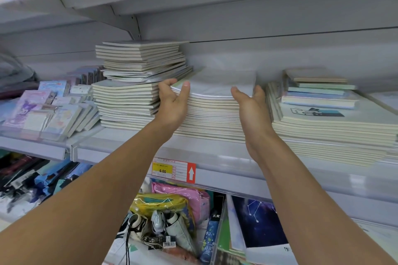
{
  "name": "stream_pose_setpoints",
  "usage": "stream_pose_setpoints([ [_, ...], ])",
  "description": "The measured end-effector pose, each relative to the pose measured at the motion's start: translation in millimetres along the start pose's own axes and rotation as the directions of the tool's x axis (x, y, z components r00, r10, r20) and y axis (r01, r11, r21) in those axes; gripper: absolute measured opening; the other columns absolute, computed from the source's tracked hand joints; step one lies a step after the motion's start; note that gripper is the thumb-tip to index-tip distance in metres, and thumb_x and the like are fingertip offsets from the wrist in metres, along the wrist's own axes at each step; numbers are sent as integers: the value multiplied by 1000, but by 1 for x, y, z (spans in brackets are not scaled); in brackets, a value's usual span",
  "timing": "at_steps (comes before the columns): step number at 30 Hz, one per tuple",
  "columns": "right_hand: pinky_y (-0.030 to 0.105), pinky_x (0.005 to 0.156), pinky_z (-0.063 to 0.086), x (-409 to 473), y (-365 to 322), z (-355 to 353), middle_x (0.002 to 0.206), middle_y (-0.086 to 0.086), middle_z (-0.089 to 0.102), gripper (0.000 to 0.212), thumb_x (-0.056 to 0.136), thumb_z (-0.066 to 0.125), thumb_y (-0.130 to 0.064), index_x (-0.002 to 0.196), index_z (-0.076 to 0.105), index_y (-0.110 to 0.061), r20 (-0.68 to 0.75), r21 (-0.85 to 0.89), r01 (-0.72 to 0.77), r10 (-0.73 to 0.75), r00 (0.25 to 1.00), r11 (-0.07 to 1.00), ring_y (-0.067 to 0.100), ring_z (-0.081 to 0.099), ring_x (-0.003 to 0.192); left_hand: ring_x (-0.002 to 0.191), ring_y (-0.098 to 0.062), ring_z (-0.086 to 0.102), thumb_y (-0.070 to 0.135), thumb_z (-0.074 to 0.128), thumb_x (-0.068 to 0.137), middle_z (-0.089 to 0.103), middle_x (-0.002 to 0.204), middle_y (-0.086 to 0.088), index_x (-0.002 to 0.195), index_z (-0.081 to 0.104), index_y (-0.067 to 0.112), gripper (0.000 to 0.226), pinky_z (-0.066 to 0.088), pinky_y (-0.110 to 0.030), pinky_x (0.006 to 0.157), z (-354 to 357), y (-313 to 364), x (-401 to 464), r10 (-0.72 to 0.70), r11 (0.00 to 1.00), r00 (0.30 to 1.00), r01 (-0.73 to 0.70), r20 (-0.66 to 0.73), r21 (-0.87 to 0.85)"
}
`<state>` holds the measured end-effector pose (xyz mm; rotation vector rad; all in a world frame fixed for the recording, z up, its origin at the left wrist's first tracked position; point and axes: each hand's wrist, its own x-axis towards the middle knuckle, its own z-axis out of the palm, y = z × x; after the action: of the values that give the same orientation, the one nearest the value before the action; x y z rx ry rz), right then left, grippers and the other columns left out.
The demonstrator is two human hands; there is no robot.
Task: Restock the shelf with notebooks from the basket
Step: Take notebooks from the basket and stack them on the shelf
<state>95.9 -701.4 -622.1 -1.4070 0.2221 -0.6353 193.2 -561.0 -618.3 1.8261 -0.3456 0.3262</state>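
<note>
Reaching up to a grey metal shelf (215, 157), the left hand (172, 103) pinches the top pale notebook (217, 88) of the middle stack; the right hand (252, 109), fingers straight, rests against that stack's front edge.

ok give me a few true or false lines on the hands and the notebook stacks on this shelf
1. The left hand grips the front edge of the middle stack. True.
2. The right hand holds a pen. False: it is open against the same stack, holding nothing.
3. The left stack stands taller than the middle one. True.
4. The price tag hangs on the top shelf. False: it sits on the shelf edge below the stacks.
</note>
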Motion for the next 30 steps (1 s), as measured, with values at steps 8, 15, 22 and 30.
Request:
stream_pose_setpoints([
  [8,35,117,27,-11,-8,-1,161,-7,29,100,86,71,-27,160,5,-23,34,-43,-92,94,995,995,18,31,145,132,-25,37,52,50,95,31,148,-9,143,18,26,64,32,-31,99,1,5,-3,-26,1000,1000,26,6,-5],
  [15,29,85,37,-18,-15,7,138,0,51,78,76,72,-26,145,36,-13,-64,-3,-164,163,985,987,17,49,116,149,-27,-16,93,13,71,-8,164,-5,156,1,28,107,-6,-53,118,13,-6,-28,469,573,860,-470,201,672],
  [22,41,95,44,-26,-15,10,137,4,51,84,65,68,-36,140,40,-14,-67,-21,-277,275,959,961,25,52,120,149,-36,-12,98,-2,58,1,163,-13,155,5,22,124,-8,-67,111,14,-4,-28,416,338,856,-459,307,821],
  [30,28,56,28,-32,-21,5,83,-10,50,32,70,68,-28,99,59,-18,-10,-24,-389,389,921,921,8,47,75,148,-35,-18,95,30,64,-12,162,-14,152,-16,19,125,-12,-64,113,6,-4,-20,366,57,800,-529,475,847],
])
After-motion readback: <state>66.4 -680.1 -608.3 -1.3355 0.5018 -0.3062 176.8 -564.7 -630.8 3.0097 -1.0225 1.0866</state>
